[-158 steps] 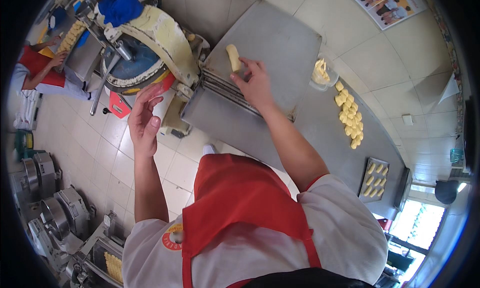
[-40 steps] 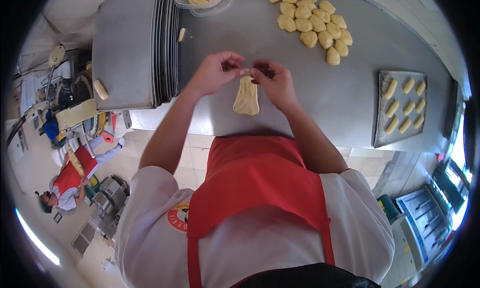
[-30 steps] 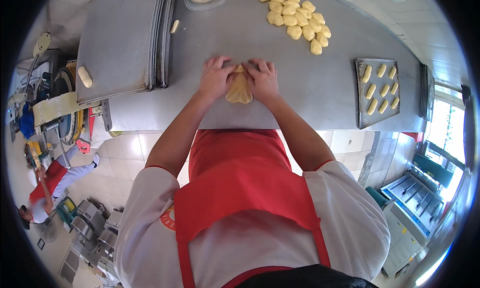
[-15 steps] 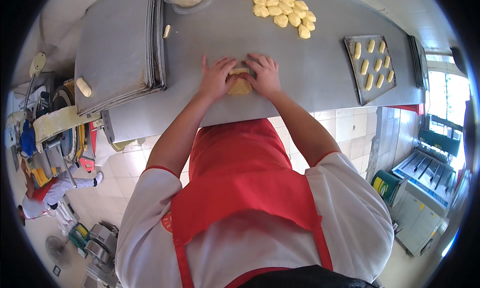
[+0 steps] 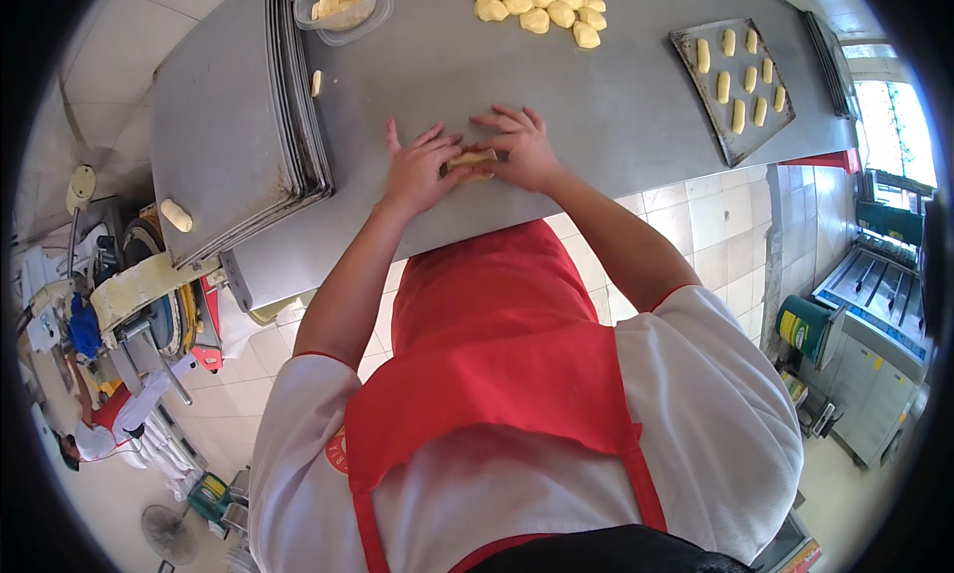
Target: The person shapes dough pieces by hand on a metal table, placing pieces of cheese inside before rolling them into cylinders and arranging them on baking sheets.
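My left hand and my right hand meet over a piece of dough on the steel table, partly rolled into a short log. My thumbs press on its near side, with fingertips at its ends and far side; some fingers are spread. Beyond lies a cluster of pale yellow dough pieces. Right of that, a baking tray holds several short dough logs. At upper left a clear tub holds pale strips, and a small strip lies beside the tray stack.
A stack of metal trays at left bears a dough log. Machinery stands beyond, with a co-worker in a red apron and a fan lower left. Steel equipment stands at right.
The flattened dough has been rolled up into a narrower shape under my fingers. My hands have stayed close together over it, while the view has shifted and the table appears tilted differently.
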{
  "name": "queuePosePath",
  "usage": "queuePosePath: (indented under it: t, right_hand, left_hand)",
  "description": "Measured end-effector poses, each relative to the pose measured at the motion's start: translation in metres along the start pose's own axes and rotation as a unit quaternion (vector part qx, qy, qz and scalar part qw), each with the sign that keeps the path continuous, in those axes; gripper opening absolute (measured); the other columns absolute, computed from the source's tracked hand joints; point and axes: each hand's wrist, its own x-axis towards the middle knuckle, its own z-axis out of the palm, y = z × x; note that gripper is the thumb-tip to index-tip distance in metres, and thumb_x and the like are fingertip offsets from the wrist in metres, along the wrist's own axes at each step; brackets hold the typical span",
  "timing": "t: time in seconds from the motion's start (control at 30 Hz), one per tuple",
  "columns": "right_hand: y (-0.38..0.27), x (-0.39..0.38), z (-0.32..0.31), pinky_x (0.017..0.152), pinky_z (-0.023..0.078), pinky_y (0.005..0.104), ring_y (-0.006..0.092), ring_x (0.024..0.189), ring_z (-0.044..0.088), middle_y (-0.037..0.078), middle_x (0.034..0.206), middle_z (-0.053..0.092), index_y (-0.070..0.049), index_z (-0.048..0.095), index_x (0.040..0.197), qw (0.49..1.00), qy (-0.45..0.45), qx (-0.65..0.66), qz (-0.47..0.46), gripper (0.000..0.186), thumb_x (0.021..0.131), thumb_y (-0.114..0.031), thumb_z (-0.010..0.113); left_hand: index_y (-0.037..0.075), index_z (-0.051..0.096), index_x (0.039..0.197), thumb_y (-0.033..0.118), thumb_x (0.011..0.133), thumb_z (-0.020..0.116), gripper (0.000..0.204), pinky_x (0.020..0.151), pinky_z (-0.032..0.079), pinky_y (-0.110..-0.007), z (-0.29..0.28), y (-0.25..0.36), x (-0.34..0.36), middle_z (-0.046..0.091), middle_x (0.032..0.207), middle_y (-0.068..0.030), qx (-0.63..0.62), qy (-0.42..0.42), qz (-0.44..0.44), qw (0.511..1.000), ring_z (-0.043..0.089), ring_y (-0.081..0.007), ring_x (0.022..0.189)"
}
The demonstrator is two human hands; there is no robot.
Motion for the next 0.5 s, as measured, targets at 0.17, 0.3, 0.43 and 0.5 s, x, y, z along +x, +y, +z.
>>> queuePosePath:
  t: [0.17, 0.3, 0.43, 0.5]
  right_hand:
    - [0.002, 0.005, 0.011, 0.127, 0.023, 0.0659, 0.0262, 0.157, 0.041, -0.006, 0.159, 0.056, -0.03, 0.078, 0.132, 0.997, 0.055, -0.051, -0.02, 0.047, 0.089, -0.05, 0.082]
    - [-0.003, -0.003, -0.004, 0.127, 0.023, 0.0662, 0.0259, 0.157, 0.04, -0.006, 0.159, 0.057, -0.03, 0.078, 0.132, 1.0, -0.015, -0.006, 0.007, 0.048, 0.089, -0.052, 0.081]
    - [0.001, 0.004, 0.008, 0.128, 0.022, 0.065, 0.0256, 0.158, 0.039, -0.006, 0.159, 0.058, -0.03, 0.077, 0.133, 0.998, 0.055, -0.04, -0.016, 0.051, 0.087, -0.052, 0.083]
    - [-0.003, -0.003, 0.005, 0.129, 0.022, 0.0642, 0.0253, 0.159, 0.039, -0.006, 0.16, 0.057, -0.03, 0.076, 0.134, 0.999, 0.003, -0.046, -0.017, 0.052, 0.087, -0.051, 0.084]
  left_hand:
    - [0.026, 0.073, 0.142, 0.052, 0.1, 0.07, 0.049, 0.127, -0.004, -0.075, 0.012, 0.0, -0.007, 0.053, 0.166, 0.0006, 0.028, 0.094, -0.027, 0.995, 0.039, -0.0284, 0.16]
    - [0.026, 0.073, 0.142, 0.058, 0.098, 0.069, 0.054, 0.125, -0.004, -0.077, 0.001, 0.002, -0.006, 0.05, 0.169, -0.001, 0.012, 0.001, 0.005, 1.0, 0.036, -0.0286, 0.162]
    - [0.028, 0.074, 0.142, 0.061, 0.097, 0.07, 0.056, 0.125, -0.004, -0.078, 0.022, 0.0, -0.009, 0.047, 0.171, -0.002, 0.021, 0.13, -0.045, 0.99, 0.033, -0.029, 0.163]
    - [0.03, 0.073, 0.143, 0.061, 0.097, 0.07, 0.056, 0.125, -0.004, -0.077, 0.025, 0.0, -0.022, 0.046, 0.171, -0.002, 0.021, 0.081, -0.045, 0.995, 0.032, -0.0291, 0.164]
